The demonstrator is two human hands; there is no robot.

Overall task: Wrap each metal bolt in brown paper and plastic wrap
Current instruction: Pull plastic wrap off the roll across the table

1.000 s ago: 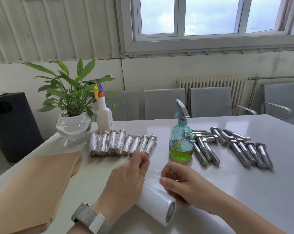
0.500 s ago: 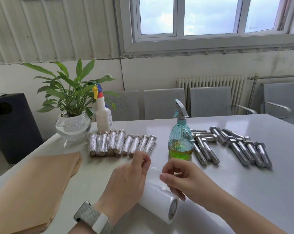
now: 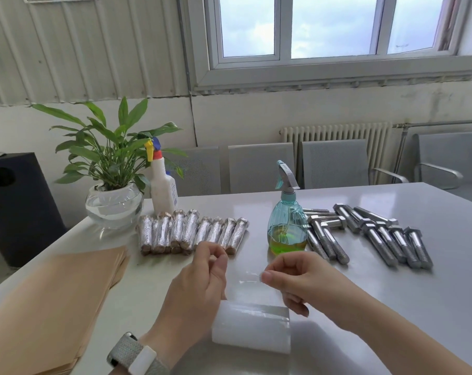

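Observation:
A white roll of plastic wrap (image 3: pixel 251 330) lies on the table near the front edge. A clear sheet of film (image 3: pixel 249 286) stretches up from it. My left hand (image 3: pixel 197 285) pinches the film's left corner and my right hand (image 3: pixel 291 280) pinches its right corner, both just above the roll. Several wrapped bolts (image 3: pixel 191 235) lie in a row behind my left hand. Several bare metal bolts (image 3: pixel 370 236) lie at the right. A stack of brown paper sheets (image 3: pixel 48 301) sits at the left.
A teal spray bottle (image 3: pixel 286 220) with green liquid stands between the wrapped and bare bolts. A potted plant in a glass bowl (image 3: pixel 113 204) and a white spray bottle (image 3: pixel 163 189) stand at the back left. Grey chairs (image 3: pixel 332 163) line the table's far side.
Both hands have lifted and pulled the film further off the roll. The roll has turned so that it lies square to me.

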